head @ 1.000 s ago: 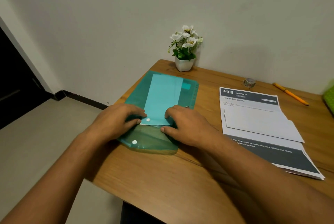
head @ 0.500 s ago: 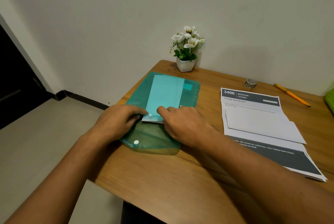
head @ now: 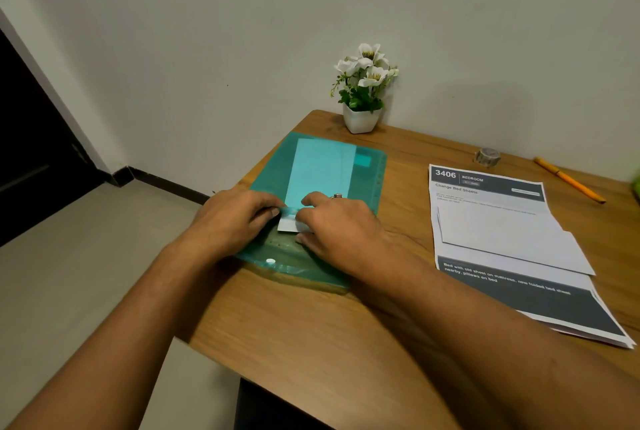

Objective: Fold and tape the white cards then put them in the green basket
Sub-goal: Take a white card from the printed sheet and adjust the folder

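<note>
A translucent green plastic folder (head: 367,180) lies on the wooden table (head: 311,332) with white cards (head: 322,169) showing through it. One white end of a card (head: 286,225) sticks out of the folder's near opening. My left hand (head: 232,218) pinches the folder's edge at that opening. My right hand (head: 341,227), with a ring on one finger, grips the protruding card between fingers and thumb. A roll of tape (head: 487,156) stands at the back right. A sliver of the green basket (head: 636,187) shows at the right frame edge.
A printed sheet stack (head: 519,301) with a folded white paper (head: 502,235) on it lies to the right. An orange pen (head: 568,183) lies behind it. A small white pot of flowers (head: 362,117) stands against the wall. The table's left edge drops to the floor.
The white end of a card has slid out of the folder's opening toward me. My right fingers shifted left onto it, and both hands have come closer together.
</note>
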`<action>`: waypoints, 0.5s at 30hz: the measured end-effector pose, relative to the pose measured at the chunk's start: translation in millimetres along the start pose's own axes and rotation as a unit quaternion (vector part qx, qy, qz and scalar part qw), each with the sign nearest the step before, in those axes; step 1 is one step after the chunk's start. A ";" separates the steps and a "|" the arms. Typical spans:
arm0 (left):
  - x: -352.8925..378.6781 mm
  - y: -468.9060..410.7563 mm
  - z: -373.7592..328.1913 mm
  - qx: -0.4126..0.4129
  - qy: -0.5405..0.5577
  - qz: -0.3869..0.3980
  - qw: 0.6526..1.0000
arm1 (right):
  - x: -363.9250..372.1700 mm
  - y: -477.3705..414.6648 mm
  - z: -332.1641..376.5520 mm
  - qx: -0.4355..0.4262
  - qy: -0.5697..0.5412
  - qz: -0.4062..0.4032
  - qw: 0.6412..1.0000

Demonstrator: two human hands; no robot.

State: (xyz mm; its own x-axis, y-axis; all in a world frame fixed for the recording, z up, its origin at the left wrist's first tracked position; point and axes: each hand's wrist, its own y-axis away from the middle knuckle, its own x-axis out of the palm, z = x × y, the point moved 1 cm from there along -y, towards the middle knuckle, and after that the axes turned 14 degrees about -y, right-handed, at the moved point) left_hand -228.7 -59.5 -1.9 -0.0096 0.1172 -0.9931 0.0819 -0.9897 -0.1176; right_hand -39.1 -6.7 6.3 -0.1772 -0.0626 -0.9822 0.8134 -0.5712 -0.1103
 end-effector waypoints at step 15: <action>-1.5 1.8 -4.8 -0.005 0.003 0.022 1.000 | -7.5 14.3 -16.0 0.034 -0.393 -0.079 0.915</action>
State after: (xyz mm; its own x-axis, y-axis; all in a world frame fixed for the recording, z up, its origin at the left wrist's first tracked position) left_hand -223.8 -61.1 -0.6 0.0009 0.0742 -0.9972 0.0922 -0.9930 -0.0738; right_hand -17.2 -1.3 9.7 -0.6560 -0.5289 -0.5385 0.7111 -0.6723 -0.2060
